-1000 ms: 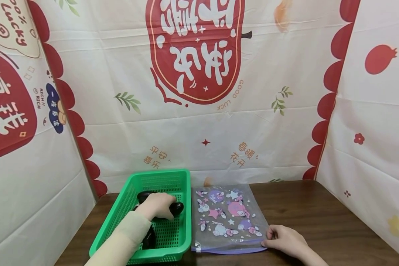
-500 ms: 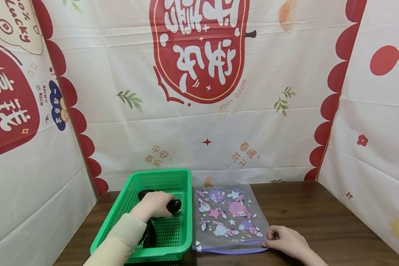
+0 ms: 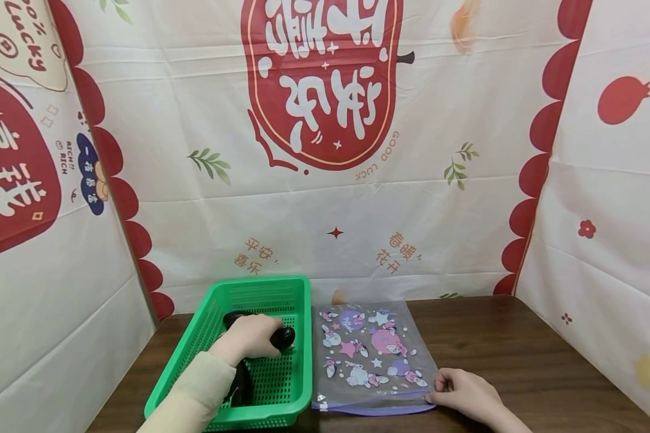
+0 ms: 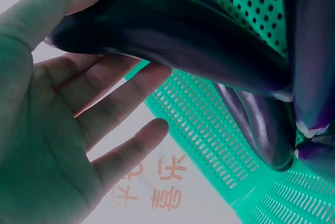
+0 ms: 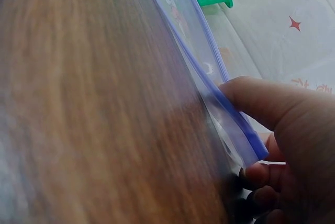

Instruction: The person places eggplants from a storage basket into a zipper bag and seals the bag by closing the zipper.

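My left hand (image 3: 251, 337) is inside the green basket (image 3: 307, 367) and grips a dark, glossy eggplant (image 3: 283, 338). Seen from the left wrist, the thumb lies over one end of this eggplant (image 4: 172, 30) and the fingers reach behind it, the little finger apart from it. Other eggplants (image 4: 314, 51) lie around it in the basket. To the right, a clear zip bag (image 3: 376, 361) with pink and purple cartoon prints lies flat on the table. At its near right corner, my right hand (image 3: 466, 394) pinches the purple zip edge (image 5: 209, 85) between thumb and fingers.
The basket stands on a dark wooden table (image 3: 476, 337), close along the bag's left side. A white printed cloth (image 3: 325, 210) hangs behind the table, with similar cloth walls at left and right.
My left hand has shifted slightly left within the basket, the held eggplant with it. My right hand keeps its pinch on the bag corner.
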Demonstrator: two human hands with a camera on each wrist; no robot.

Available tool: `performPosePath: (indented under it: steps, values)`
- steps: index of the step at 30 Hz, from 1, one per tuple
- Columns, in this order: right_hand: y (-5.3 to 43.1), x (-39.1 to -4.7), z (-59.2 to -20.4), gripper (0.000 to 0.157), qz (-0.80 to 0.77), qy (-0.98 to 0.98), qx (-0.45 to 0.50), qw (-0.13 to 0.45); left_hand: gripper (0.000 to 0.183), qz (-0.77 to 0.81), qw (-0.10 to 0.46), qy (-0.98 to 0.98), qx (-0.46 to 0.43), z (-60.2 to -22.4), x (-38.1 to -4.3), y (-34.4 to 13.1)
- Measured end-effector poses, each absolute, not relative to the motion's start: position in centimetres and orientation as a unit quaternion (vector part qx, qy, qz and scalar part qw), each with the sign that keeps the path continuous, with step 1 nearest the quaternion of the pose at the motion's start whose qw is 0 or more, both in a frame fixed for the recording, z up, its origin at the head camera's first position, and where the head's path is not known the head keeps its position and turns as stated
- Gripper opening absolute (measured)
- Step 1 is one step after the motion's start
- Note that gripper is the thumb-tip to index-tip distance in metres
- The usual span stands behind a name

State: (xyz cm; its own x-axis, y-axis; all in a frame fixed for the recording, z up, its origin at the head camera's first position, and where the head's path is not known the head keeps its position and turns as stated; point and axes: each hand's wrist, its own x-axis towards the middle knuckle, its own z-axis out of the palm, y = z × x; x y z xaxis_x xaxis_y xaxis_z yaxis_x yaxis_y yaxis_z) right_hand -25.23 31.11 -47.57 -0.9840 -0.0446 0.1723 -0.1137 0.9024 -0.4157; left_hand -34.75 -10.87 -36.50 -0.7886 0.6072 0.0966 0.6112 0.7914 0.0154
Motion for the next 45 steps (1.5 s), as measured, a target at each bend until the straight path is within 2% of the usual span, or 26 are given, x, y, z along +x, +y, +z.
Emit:
performPosePath:
  steps: [19, 26, 33, 38, 45]
  values:
    - [31.0, -25.4, -47.8, 0.033, 0.216, -0.973, 0.035, 0.079, 0.024, -0.026, 0.048, -0.945, -0.324, -36.6, -33.8, -11.3]
    - [31.1, -25.3, -47.8, 0.032, 0.219, -0.972, 0.034, 0.075, 0.034, -0.030, 0.049, -0.943, -0.327, -36.8, -33.6, -11.6]
    - [31.0, -25.1, -47.6, 0.033, 0.218, -0.973, 0.033, 0.072, 0.024, -0.024, 0.080, -0.941, -0.328, -36.6, -33.7, -11.6]
    - [30.9, -25.0, -47.5, 0.034, 0.218, -0.973, 0.029, 0.068, 0.025, -0.026, 0.125, -0.935, -0.330, -36.6, -33.8, -11.6]
    - [30.9, -25.3, -47.5, 0.033, 0.216, -0.973, 0.030, 0.071, 0.027, -0.024, 0.141, -0.933, -0.331, -36.5, -33.8, -11.8]
